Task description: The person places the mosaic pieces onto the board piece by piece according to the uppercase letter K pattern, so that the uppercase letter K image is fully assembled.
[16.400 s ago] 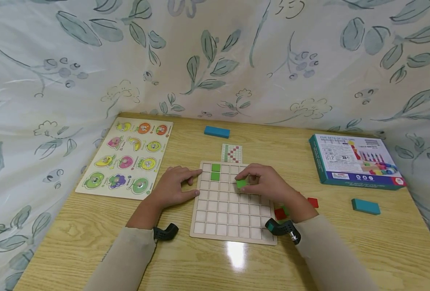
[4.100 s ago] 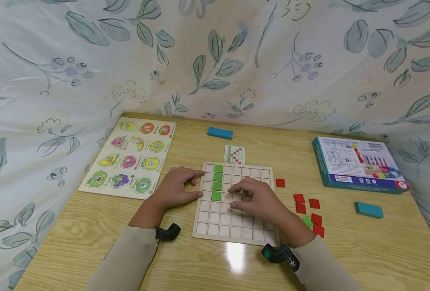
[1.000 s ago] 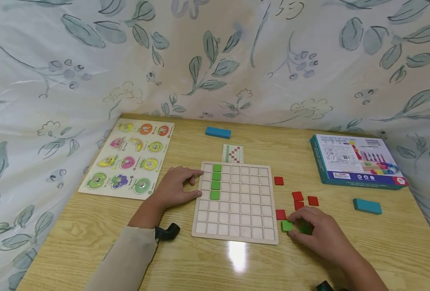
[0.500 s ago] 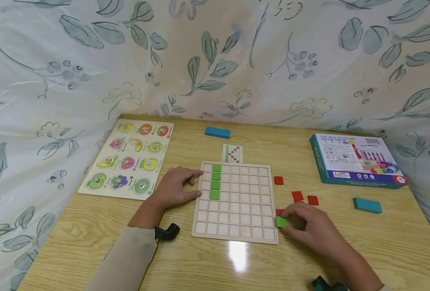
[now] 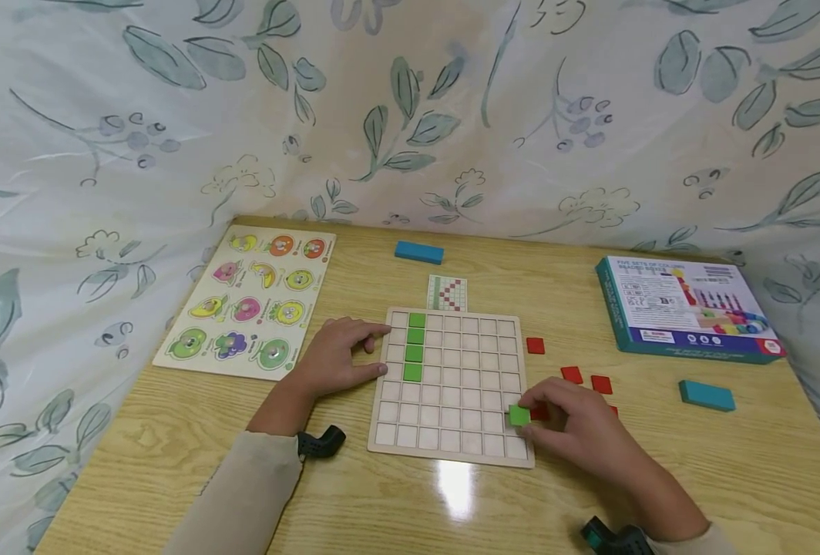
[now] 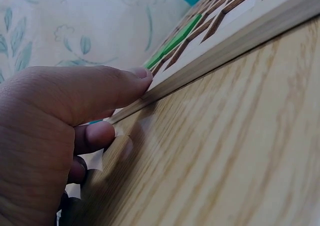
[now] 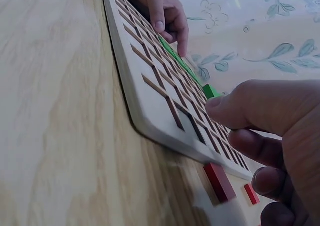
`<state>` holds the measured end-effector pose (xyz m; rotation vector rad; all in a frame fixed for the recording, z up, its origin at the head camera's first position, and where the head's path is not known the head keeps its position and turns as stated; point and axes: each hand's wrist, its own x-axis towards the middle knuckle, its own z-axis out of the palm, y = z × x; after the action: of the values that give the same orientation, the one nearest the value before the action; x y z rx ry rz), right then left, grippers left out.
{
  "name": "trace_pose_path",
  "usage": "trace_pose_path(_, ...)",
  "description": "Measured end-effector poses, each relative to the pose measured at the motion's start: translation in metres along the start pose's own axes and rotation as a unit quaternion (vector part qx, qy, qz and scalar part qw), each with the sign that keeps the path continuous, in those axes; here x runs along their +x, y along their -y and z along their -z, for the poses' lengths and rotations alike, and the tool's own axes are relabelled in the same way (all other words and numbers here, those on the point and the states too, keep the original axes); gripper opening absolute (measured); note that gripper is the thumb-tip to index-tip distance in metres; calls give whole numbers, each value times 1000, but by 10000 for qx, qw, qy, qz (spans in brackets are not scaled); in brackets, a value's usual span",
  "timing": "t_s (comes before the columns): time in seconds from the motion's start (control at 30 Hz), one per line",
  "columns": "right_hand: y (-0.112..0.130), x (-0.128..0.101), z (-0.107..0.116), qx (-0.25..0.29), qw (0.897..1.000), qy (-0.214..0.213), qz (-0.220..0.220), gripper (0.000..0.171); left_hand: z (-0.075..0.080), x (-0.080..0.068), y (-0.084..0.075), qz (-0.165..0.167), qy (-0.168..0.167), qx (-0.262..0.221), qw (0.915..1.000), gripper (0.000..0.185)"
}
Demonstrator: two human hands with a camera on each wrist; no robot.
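My right hand (image 5: 583,424) pinches a green square tile (image 5: 519,415) between thumb and forefinger, over the lower right edge of a wooden grid board (image 5: 429,437). In the right wrist view the same tile (image 7: 210,91) shows just beyond the thumb. My left hand (image 5: 330,358) rests at the board's left edge, thumb and forefinger touching the rim, other fingers loosely bent. Several green tiles (image 5: 413,354) fill the top of the board's second column. Red tiles (image 5: 572,375) lie on the table right of the board, some partly hidden behind my right hand.
A small pattern card (image 5: 448,294) lies just beyond the board. Blue blocks sit behind it (image 5: 419,252) and at the right (image 5: 707,395). A fruit puzzle board (image 5: 247,301) is at the left, a boxed toy set (image 5: 690,308) at the back right.
Since the oldest frame, the green column has grown longer. Over the last second my right hand has carried a green tile leftward from the loose pile onto the board's edge. My left hand has stayed put.
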<state>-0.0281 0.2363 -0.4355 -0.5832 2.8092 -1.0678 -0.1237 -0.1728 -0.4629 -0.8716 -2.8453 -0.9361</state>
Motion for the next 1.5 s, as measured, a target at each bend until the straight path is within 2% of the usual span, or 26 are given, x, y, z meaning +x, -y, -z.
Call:
trace_pose_path(0.27,9,14,-7,294,9991,148,280,36,-2,1,2,40,20,11,10000,57)
trace_pose_path(0.5,18,29,-19,236,9984,132,490,37,-2,1,3,55,32,19,10000,57)
trace_pose_path(0.73,29,42,-32,349,9981,266,438,35,-2,0,2,120,57,22,9999,57)
trace_pose_path(0.9,35,51,-40,404,9967,284,646,33,-1,1,1,111,56,22,9999,57)
trace_pose_path(1.5,61,76,-65,321,9974,353,547,27,-1,1,0,154,65,37,9999,58)
